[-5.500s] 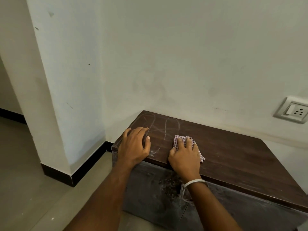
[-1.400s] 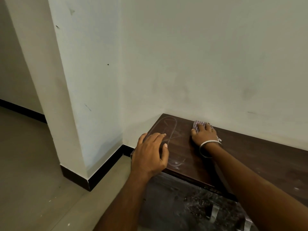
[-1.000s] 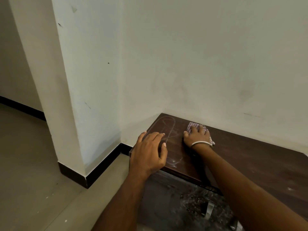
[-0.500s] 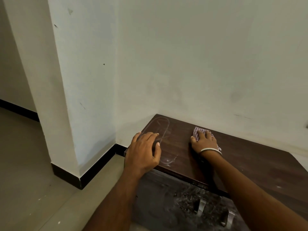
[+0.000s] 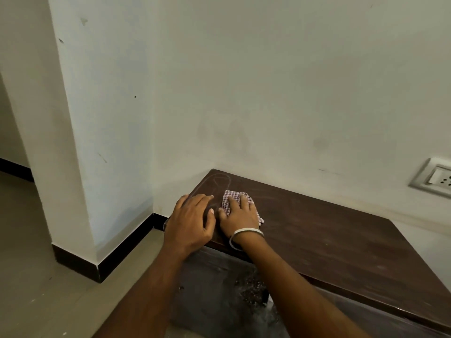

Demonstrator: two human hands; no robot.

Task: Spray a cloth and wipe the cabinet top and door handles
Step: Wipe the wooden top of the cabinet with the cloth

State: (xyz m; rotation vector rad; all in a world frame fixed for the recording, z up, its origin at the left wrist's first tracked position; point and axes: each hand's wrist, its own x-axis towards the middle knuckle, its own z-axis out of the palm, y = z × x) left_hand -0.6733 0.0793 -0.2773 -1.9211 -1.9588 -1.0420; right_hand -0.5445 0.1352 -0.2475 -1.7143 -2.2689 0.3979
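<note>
A low cabinet with a dark brown wooden top (image 5: pixel 329 235) stands in the corner against the wall. My right hand (image 5: pixel 240 217) lies flat on a pink checked cloth (image 5: pixel 230 197) and presses it onto the left part of the top. My left hand (image 5: pixel 192 222) rests palm down on the top's front left corner, fingers apart, touching the right hand's thumb side. Curved wipe marks (image 5: pixel 219 179) show in the dust at the far left corner. The dusty dark cabinet front (image 5: pixel 214 289) is below the hands; my arms hide most of it, and no spray bottle is in view.
A white wall runs behind the cabinet, with a switch and socket plate (image 5: pixel 436 176) at the right. A wall pillar with black skirting (image 5: pixel 80 259) stands to the left. Grey tiled floor (image 5: pixel 36 289) lies left of and in front of the cabinet.
My right hand has slid the cloth left and toward me, from near the back wall to just beside my left hand. My left hand stays on the front left corner.
</note>
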